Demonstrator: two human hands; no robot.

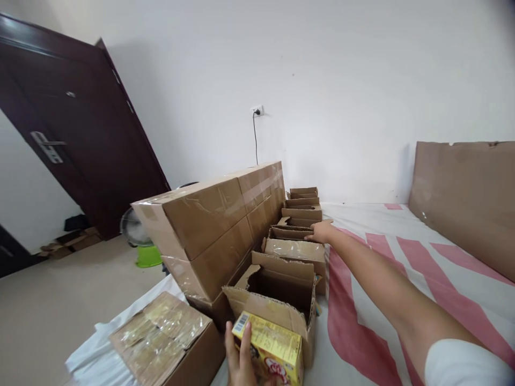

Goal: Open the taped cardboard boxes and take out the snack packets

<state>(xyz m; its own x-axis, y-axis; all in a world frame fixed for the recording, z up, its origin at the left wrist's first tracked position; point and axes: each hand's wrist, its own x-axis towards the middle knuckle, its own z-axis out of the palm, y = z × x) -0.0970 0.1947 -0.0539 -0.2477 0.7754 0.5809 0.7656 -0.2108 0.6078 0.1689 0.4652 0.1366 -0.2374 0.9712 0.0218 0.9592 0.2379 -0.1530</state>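
My left hand (240, 356) grips a yellow printed carton (277, 343) at its left end, with fingers over the top edge. This carton is right in front of an open cardboard box (273, 306), whose inside looks dark. Farther along the row, my right hand (321, 232) reaches out and closes on the right edge of another cardboard box (289, 234). Between these two boxes is one with clear tape (295, 249) across its top. Several more open boxes (301, 213) continue the row toward the wall.
Stacked, taped cartons (209, 214) form a wall left of the row. A taped box (161, 343) sits at the lower left. A cardboard sheet (462, 198) leans at the right, above a white and pink cloth (370, 300). A green item (148, 256) and dark door (76, 118) are farther left.
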